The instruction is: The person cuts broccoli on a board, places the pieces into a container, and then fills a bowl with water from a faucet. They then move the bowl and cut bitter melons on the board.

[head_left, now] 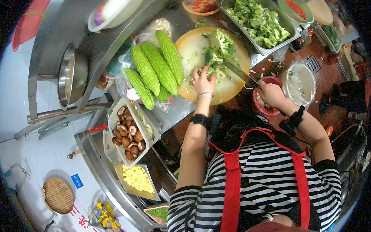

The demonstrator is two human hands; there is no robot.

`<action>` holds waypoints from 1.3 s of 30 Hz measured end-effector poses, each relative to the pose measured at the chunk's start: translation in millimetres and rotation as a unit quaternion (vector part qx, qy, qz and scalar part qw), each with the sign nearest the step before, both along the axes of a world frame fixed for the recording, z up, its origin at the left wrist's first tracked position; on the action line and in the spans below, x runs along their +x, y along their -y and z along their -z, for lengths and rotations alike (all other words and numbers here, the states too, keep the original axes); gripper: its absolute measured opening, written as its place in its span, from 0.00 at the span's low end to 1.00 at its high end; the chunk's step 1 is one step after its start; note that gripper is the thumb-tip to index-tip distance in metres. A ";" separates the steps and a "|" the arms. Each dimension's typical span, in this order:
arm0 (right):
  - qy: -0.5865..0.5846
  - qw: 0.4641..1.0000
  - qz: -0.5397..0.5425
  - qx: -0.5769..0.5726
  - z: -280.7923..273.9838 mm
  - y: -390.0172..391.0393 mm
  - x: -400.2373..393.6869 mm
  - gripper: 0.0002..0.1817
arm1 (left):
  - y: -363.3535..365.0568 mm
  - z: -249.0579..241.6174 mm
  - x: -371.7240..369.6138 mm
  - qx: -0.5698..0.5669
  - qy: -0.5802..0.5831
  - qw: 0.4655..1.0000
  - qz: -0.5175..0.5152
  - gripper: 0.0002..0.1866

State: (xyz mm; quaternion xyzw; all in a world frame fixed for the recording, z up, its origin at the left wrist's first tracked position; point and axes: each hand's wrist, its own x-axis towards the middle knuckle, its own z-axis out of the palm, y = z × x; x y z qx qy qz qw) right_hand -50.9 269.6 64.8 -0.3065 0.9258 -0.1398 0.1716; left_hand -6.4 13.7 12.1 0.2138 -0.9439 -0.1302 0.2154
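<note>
My right hand (271, 94) grips the handle of a kitchen knife (241, 73), whose blade reaches left across a round cutting board (189, 54). The blade's tip end is at the broccoli (221, 44) on the board. My left hand (203, 80) has its fingers bent over a cut piece of broccoli beside the blade and steadies it. Part of that piece is hidden under the fingers. Small green crumbs lie scattered over the board. A metal tray of cut broccoli florets (260, 24) stands beyond the board to the right.
Several bitter melons (159, 66) lie left of the board. Nearer me are a basket of shiitake mushrooms (129, 134) and a tray of yellow cubes (138, 180). A red bowl (264, 106) and a white bucket (299, 85) stand at right. A metal basin (68, 77) sits far left.
</note>
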 end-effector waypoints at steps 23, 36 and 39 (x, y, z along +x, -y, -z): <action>0.036 0.994 -0.095 0.041 2.2 82.3 11.0 0.12 | 25.6 32.9 26.1 0.165 -0.174 0.971 -0.017 0.29; 0.071 0.994 -0.003 -0.077 22.0 48.3 25.3 0.14 | -6.2 23.9 -6.4 0.079 -0.101 0.991 0.028 0.30; 0.399 0.893 0.085 -0.189 9.6 57.2 24.2 0.15 | -13.4 21.3 -6.6 0.140 -0.137 0.981 -0.006 0.24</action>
